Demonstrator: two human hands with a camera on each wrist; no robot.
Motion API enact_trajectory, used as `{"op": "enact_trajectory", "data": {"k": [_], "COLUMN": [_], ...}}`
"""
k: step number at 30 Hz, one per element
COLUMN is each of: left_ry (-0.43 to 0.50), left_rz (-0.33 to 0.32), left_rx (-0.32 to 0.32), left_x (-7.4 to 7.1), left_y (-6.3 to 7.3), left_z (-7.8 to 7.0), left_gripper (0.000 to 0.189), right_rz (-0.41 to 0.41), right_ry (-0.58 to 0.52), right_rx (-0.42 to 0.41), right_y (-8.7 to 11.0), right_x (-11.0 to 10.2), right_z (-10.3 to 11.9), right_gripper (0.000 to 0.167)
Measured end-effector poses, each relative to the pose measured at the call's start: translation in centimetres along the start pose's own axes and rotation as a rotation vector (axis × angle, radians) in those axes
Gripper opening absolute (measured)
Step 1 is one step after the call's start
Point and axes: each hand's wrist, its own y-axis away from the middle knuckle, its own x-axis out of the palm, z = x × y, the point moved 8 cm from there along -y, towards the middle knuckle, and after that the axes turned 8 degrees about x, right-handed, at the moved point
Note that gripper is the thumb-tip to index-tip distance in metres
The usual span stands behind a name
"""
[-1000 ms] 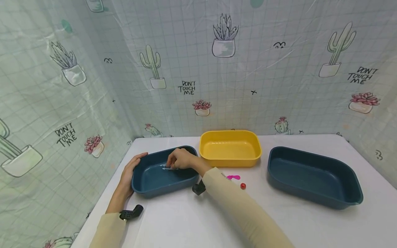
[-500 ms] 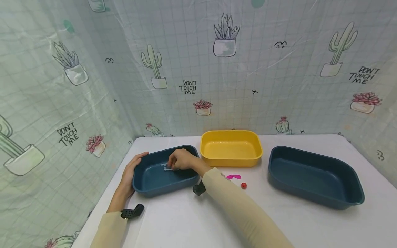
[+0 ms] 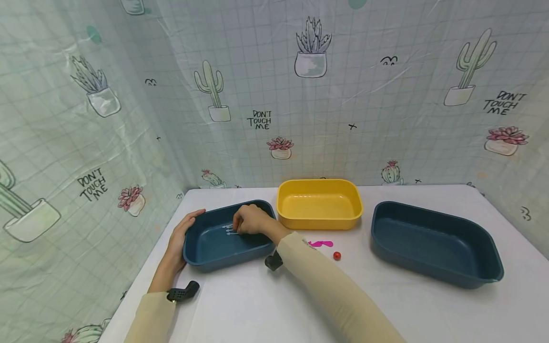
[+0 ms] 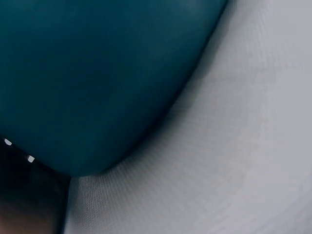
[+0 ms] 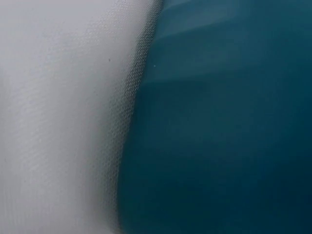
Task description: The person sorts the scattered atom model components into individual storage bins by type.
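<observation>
Two hands and three trays: a left dark-blue tray (image 3: 210,245), a right dark-blue tray (image 3: 433,243), one yellow tray (image 3: 319,224). One red ball (image 3: 337,256) lies near some pink plastic (image 3: 324,244). The left hand (image 3: 177,240) rests loosely against the left dark-blue tray's side; inside, the right hand (image 3: 252,220) curls down beside several pale-blue pieces (image 3: 228,233), gripping or not I cannot tell.

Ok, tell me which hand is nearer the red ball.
Right. The right hand is inside the blue bin left of the red ball; the left hand is farther left, at that bin's side.
</observation>
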Motion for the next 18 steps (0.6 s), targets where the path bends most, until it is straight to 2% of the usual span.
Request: {"op": "enact_trajectory", "data": {"k": [18], "left_ry": [-0.020], "left_rz": [0.004], "left_rx": [-0.004], "left_x": [0.14], "left_y": [0.15], "left_z": [-0.03], "left_gripper": [0.055], "right_rz": [-0.020], "right_ry": [0.001], "right_rx": [-0.010], "right_y": [-0.07], "right_x": [0.06], "right_z": [0.03], "right_gripper": [0.011]}}
